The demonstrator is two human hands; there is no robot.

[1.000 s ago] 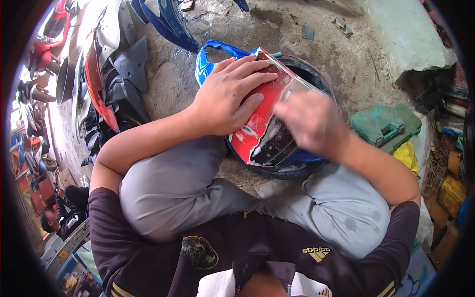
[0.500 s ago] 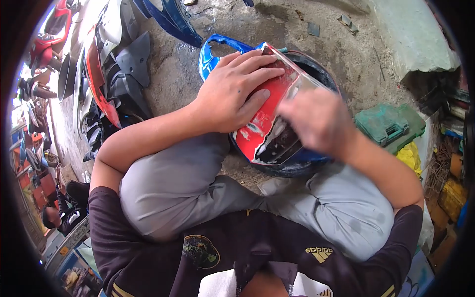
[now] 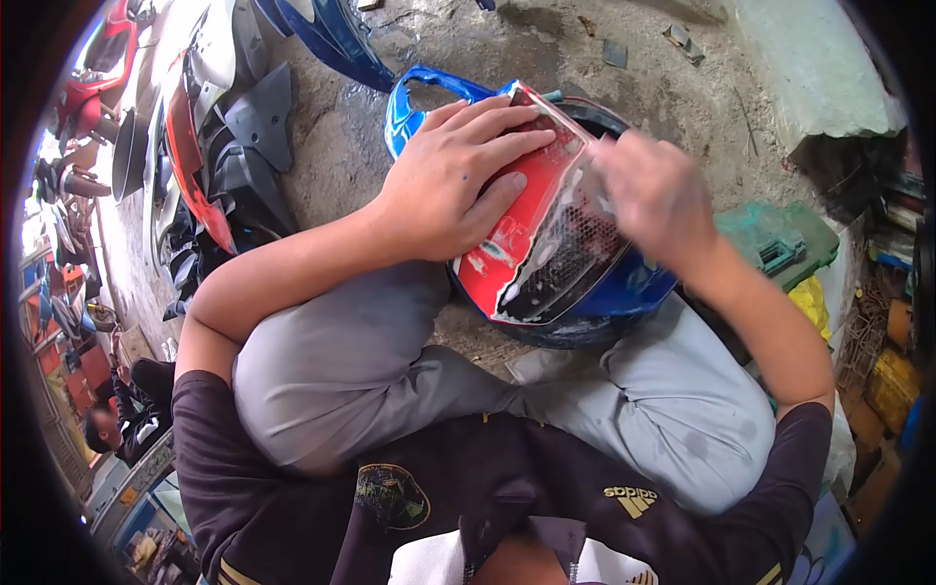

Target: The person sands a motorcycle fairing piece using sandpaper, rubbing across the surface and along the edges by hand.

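A motorcycle body panel (image 3: pixel 511 232), red, black and blue with whitish scuffed patches, lies tilted over a dark round tub-like thing (image 3: pixel 575 335) between my knees. My left hand (image 3: pixel 458 180) rests flat on the red part, fingers stretched out toward the panel's upper edge. My right hand (image 3: pixel 663 200), smeared by motion, is curled at the panel's right side beside the pale scraped strip. Its fingers look closed, and whatever they may hold is hidden. Whitish residue covers much of the black textured area.
Several loose body panels (image 3: pixel 261 122) lean along the left, with a blue panel (image 3: pixel 336 44) above. A green case (image 3: pixel 770 239) and a yellow bag (image 3: pixel 809 309) lie to my right. A concrete block (image 3: pixel 819 78) stands top right. Another person (image 3: pixel 127 414) sits far left.
My right hand has moved up and to the right across the panel, uncovering more of the black textured area. My left hand and the panel have shifted only slightly.
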